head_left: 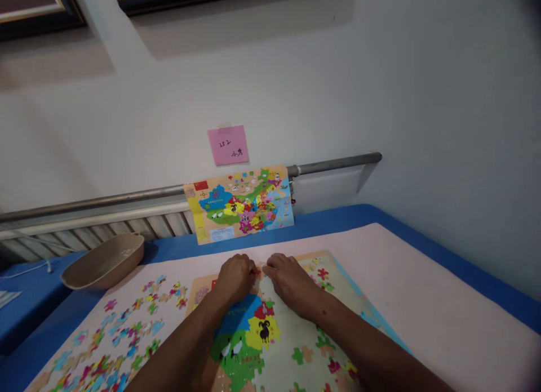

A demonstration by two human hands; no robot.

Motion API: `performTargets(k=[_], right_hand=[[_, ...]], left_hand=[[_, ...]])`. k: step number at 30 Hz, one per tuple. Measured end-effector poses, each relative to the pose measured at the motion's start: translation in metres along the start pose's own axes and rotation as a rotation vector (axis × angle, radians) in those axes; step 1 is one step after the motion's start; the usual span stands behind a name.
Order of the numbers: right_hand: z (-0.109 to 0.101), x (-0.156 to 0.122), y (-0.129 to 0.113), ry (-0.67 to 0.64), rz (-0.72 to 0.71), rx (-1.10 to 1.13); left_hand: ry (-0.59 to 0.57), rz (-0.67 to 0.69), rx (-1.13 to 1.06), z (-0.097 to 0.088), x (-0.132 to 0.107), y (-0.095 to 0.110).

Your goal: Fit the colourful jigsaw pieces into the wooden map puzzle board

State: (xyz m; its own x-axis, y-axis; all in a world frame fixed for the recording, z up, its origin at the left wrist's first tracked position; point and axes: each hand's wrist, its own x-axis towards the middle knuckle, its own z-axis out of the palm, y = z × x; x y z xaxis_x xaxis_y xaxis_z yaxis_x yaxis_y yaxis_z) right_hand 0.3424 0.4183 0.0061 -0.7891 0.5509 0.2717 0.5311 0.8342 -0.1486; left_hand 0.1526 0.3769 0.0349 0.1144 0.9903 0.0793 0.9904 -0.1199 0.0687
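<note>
A map jigsaw board lies on a pale mat in front of me, partly filled with blue, green, yellow and red pieces. My left hand rests knuckles-up on the board's far edge, fingers curled under. My right hand lies beside it, fingers bent and pressed down on the board. The fingertips of both hands meet over a small red piece; whether either hand grips it is hidden. Several loose coloured pieces are scattered on the mat to the left.
A printed reference map leans against the wall behind the board, under a pink sticky note. A beige oval bowl sits at the far left on the blue table. A metal pipe runs along the wall.
</note>
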Motion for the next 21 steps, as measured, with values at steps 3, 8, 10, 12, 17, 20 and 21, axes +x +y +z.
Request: performTargets(k=[3,8,10,12,17,20,21], right_hand=[[0.0015,0.0002,0.0008,0.007,-0.003,0.005],[0.0003,0.001,0.0,-0.006,-0.001,0.0],[-0.0015,0.001,-0.0009,-0.016,-0.001,-0.006],[-0.0031,0.0009,-0.0017,-0.018,-0.002,-0.007],[-0.0027,0.0003,-0.0013,-0.013,-0.004,-0.003],[-0.0002,0.0001,0.0003,0.0,-0.014,-0.006],[0.0005,0.0001,0.0007,0.001,-0.016,-0.007]], left_hand=[[-0.005,0.005,0.005,-0.0025,-0.0008,0.0018],[-0.01,-0.001,0.025,-0.0027,-0.0016,0.0035],[-0.011,-0.01,0.035,-0.0021,-0.0017,0.0037],[-0.017,-0.014,0.041,-0.002,-0.0014,0.0038],[-0.032,-0.007,0.049,-0.0032,-0.0004,0.0039],[-0.046,-0.007,0.049,-0.0037,-0.0002,0.0034],[-0.048,-0.007,0.048,-0.0037,-0.0001,0.0032]])
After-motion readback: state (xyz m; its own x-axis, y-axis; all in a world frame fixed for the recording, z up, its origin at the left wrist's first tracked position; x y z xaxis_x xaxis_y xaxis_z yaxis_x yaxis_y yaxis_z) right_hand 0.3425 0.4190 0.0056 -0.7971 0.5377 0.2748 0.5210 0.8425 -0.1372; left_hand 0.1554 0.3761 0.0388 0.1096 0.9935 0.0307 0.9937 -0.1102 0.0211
